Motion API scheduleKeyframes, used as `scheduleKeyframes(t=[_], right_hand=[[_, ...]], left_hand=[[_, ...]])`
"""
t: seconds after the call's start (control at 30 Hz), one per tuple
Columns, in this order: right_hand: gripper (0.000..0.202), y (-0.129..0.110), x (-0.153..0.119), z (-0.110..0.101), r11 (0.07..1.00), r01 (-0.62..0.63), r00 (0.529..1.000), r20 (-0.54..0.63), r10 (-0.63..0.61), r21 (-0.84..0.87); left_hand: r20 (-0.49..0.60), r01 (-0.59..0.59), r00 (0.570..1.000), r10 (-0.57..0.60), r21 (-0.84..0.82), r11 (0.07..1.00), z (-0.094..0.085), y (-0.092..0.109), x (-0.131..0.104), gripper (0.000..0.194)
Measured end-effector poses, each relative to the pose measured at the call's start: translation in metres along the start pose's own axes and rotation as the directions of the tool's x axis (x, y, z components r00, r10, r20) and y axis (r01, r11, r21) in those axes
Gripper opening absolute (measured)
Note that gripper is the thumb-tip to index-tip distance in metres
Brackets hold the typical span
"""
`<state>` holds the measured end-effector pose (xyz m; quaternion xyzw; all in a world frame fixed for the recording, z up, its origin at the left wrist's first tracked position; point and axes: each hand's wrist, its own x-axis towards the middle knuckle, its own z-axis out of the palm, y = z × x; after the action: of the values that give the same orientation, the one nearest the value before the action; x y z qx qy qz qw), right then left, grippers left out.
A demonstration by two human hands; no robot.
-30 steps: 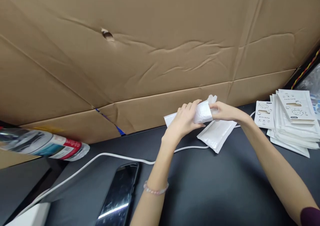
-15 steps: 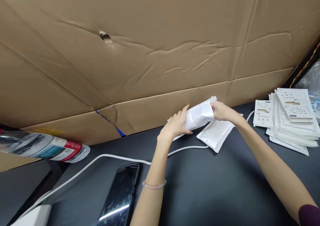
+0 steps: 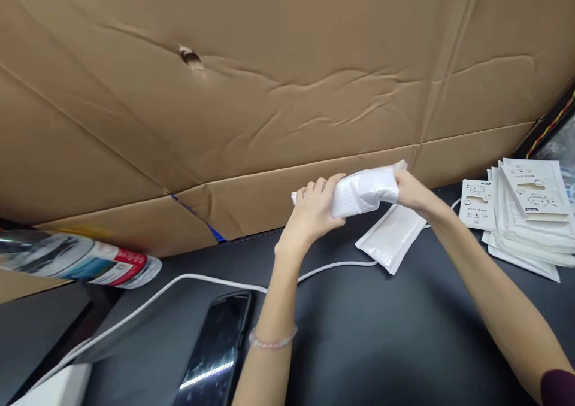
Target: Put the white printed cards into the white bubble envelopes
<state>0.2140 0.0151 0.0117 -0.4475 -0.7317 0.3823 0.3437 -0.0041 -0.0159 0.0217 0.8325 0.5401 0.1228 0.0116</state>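
A white, shiny padded envelope is held up between both hands, above the back of the black table. My left hand wraps round its left end, thumb below and fingers over the top. At the opposite end, my right hand is closed on the envelope; its fingertips are hidden behind or inside the end. Another white padded envelope lies flat on the table just below.
White envelopes are stacked at the right, with printed cards on top and another card beside them. A phone, a white cable and a bottle are on the left. Cardboard stands behind.
Both hands have shifted slightly with the held envelope, its right end moving up and to the right. The envelope now lies more level and looks more creased in the middle.
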Motion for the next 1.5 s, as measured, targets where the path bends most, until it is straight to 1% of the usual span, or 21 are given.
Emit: scheduleKeyframes(t=[0.1, 0.2, 0.27, 0.33, 0.4, 0.5, 0.53, 0.6, 0.63, 0.7, 0.77, 0.8, 0.87, 0.93, 1.0, 1.07, 1.17, 1.23, 1.3, 1.4, 1.5], right_hand=[[0.022, -0.01, -0.009, -0.019, 0.992, -0.089, 0.996, -0.008, 0.09, 0.087], [0.018, -0.014, -0.016, -0.036, 0.984, -0.122, 0.992, -0.027, 0.127, 0.126], [0.021, -0.013, -0.019, -0.047, 0.975, -0.136, 0.981, -0.112, 0.157, 0.177], [0.023, -0.011, -0.022, -0.059, 0.948, -0.147, 0.946, -0.239, 0.218, 0.282], [0.02, -0.007, -0.025, -0.073, 0.923, -0.143, 0.877, -0.387, 0.286, 0.358], [0.007, 0.0, -0.031, -0.089, 0.936, -0.156, 0.746, -0.584, 0.32, 0.314], [0.005, 0.003, -0.034, -0.092, 0.943, -0.164, 0.718, -0.621, 0.315, 0.288], [0.011, 0.008, -0.041, -0.094, 0.945, -0.212, 0.721, -0.612, 0.323, 0.249], [0.015, 0.011, -0.046, -0.093, 0.94, -0.252, 0.749, -0.568, 0.34, 0.23], [0.023, 0.018, -0.055, -0.087, 0.921, -0.338, 0.817, -0.426, 0.389, 0.193], [0.03, 0.029, -0.066, -0.078, 0.899, -0.414, 0.86, -0.263, 0.437, 0.14], [0.032, 0.036, -0.072, -0.074, 0.892, -0.438, 0.869, -0.201, 0.453, 0.113], [0.037, 0.053, -0.084, -0.064, 0.89, -0.456, 0.886, -0.089, 0.455, 0.006], [0.043, 0.07, -0.096, -0.055, 0.892, -0.451, 0.892, -0.002, 0.452, -0.037], [0.05, 0.082, -0.104, -0.049, 0.9, -0.425, 0.899, 0.067, 0.432, -0.095], [0.048, 0.088, -0.108, -0.046, 0.913, -0.382, 0.916, 0.07, 0.395, -0.146], [0.038, 0.086, -0.1, -0.049, 0.861, -0.35, 0.934, -0.072, 0.349, -0.369], [0.04, 0.081, -0.088, -0.051, 0.761, -0.361, 0.931, -0.157, 0.33, -0.539], [0.041, 0.076, -0.072, -0.049, 0.705, -0.36, 0.927, -0.153, 0.341, -0.611], [0.037, 0.073, -0.047, -0.04, 0.677, -0.349, 0.919, -0.094, 0.384, -0.648], [0.033, 0.075, -0.027, -0.032, 0.616, -0.385, 0.879, -0.068, 0.472, -0.687]], left_hand=[[0.001, -0.018, 1.0, 0.018, -0.12, 0.993, -0.001, -0.002, 0.002, 0.071], [0.017, -0.014, 1.0, 0.017, -0.148, 0.989, -0.002, -0.006, 0.002, 0.073], [0.064, 0.018, 0.998, -0.008, -0.151, 0.988, -0.002, -0.014, -0.001, 0.07], [0.174, 0.091, 0.983, -0.067, -0.133, 0.987, 0.0, -0.026, -0.004, 0.067], [0.338, 0.231, 0.92, -0.198, -0.06, 0.971, 0.003, -0.038, -0.006, 0.069], [0.536, 0.406, 0.745, -0.396, 0.106, 0.908, 0.01, -0.05, -0.005, 0.079], [0.564, 0.427, 0.705, -0.43, 0.147, 0.892, 0.012, -0.05, -0.004, 0.083], [0.573, 0.43, 0.681, -0.456, 0.192, 0.882, 0.013, -0.047, -0.002, 0.096], [0.562, 0.428, 0.685, -0.464, 0.205, 0.88, 0.012, -0.044, -0.002, 0.102], [0.514, 0.423, 0.721, -0.465, 0.206, 0.882, 0.008, -0.033, -0.004, 0.112], [0.434, 0.391, 0.802, -0.41, 0.136, 0.91, 0.003, -0.019, -0.005, 0.112], [0.39, 0.356, 0.848, -0.358, 0.079, 0.931, 0.002, -0.011, -0.006, 0.105], [0.315, 0.234, 0.927, -0.205, -0.06, 0.97, 0.004, 0.009, -0.004, 0.077], [0.309, 0.107, 0.95, -0.047, -0.179, 0.978, 0.014, 0.032, 0.0, 0.051], [0.332, 0.036, 0.942, 0.052, -0.253, 0.967, 0.03, 0.056, 0.004, 0.05], [0.404, 0.054, 0.914, 0.041, -0.222, 0.974, 0.047, 0.076, 0.007, 0.058], [0.453, 0.104, 0.891, -0.029, -0.144, 0.984, 0.065, 0.096, 0.009, 0.088], [0.49, 0.129, 0.87, -0.061, -0.107, 0.986, 0.071, 0.101, 0.01, 0.109], [0.517, 0.146, 0.852, -0.081, -0.086, 0.986, 0.073, 0.101, 0.012, 0.12], [0.505, 0.162, 0.857, -0.1, -0.081, 0.984, 0.074, 0.098, 0.013, 0.118], [0.489, 0.173, 0.866, -0.107, -0.092, 0.981, 0.074, 0.094, 0.011, 0.113]])
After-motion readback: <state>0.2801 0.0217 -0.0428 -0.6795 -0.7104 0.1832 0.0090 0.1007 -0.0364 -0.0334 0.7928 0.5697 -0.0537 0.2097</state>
